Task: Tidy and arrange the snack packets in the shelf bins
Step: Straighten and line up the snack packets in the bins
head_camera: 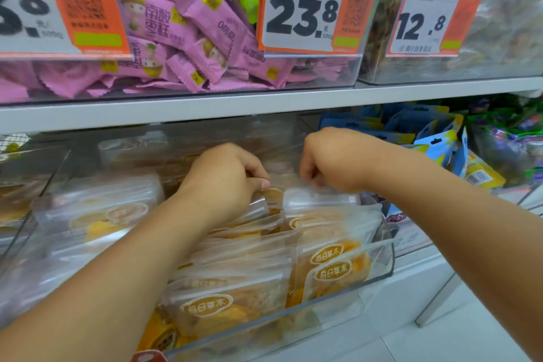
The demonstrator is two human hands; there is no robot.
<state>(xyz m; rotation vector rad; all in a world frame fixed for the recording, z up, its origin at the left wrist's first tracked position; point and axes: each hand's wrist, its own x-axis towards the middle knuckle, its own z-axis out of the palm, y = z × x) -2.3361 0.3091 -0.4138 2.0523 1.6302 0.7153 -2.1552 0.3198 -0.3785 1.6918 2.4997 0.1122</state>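
A clear plastic bin (379,275) on the lower shelf holds several frosted snack packets (232,297) with orange contents, standing in rows. My left hand (223,179) reaches into the back of the bin, its fingers curled round the top of a packet (260,204). My right hand (329,159) is beside it, fingers curled down and pinching the top edge of another frosted packet (320,198), which is blurred. My fingertips are hidden behind the hands.
A second stack of the same packets (100,214) lies in the bin to the left. Above the white shelf board (264,101) stand bins of pink packets (182,38) with orange price tags (311,6). Blue pouches (435,132) hang to the right.
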